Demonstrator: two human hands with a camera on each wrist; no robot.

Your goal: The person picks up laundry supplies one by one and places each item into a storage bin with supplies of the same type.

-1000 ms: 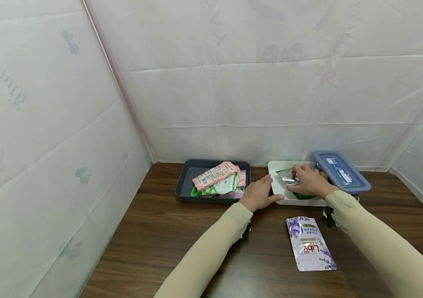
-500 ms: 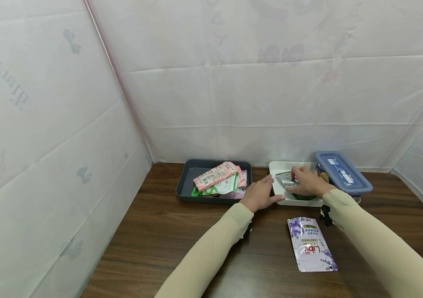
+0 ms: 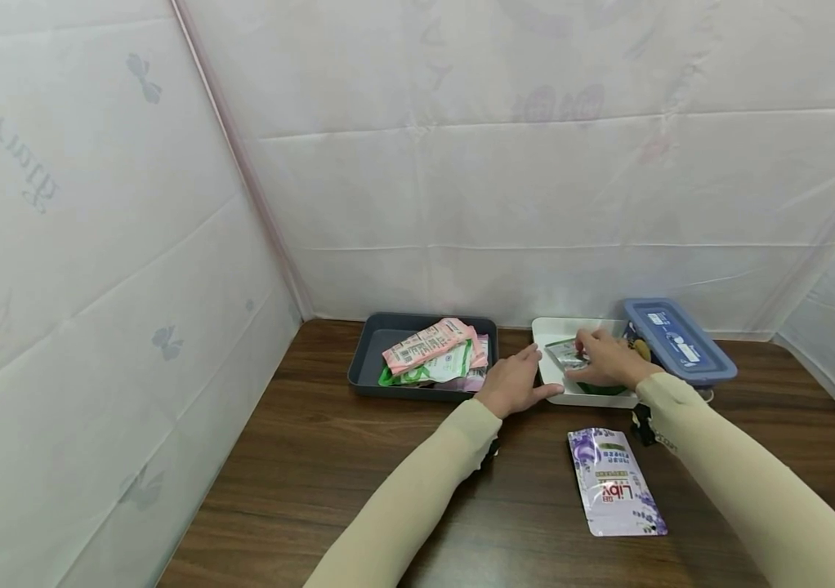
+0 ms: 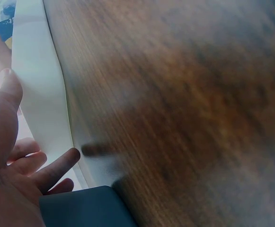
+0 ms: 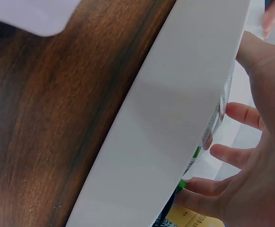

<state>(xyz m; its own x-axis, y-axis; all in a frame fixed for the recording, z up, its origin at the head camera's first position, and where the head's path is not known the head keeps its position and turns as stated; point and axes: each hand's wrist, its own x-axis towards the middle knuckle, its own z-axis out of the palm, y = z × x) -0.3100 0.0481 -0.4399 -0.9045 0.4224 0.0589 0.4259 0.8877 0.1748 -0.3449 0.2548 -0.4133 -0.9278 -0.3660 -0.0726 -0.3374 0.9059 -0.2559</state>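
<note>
In the head view my left hand (image 3: pixel 511 384) rests at the left end of a white tray (image 3: pixel 544 328), its thumb along the front rim. Fingers spread beside the tray wall (image 4: pixel 38 85) in the left wrist view. Inside the tray, my right hand (image 3: pixel 607 359) lies over a green and silver packet (image 3: pixel 563 352). Seen from the right wrist, the spread, slightly bent fingers (image 5: pixel 236 153) touch the packet; the thumb's tip is hidden behind the tray wall. A purple Liby pouch (image 3: pixel 614 483) lies flat on the table before the tray.
To the left stands a dark grey tray (image 3: pixel 369 359) with pink packets (image 3: pixel 428 345) and a green-white packet (image 3: pixel 443 367). A blue-lidded container (image 3: pixel 678 341) sits at the white tray's right end. A pale sheet wall (image 3: pixel 462 212) rises behind the wooden table (image 3: pixel 300 482).
My right hand has shifted very slightly left over the packet in the white tray. The left hand keeps its place on the tray's edge.
</note>
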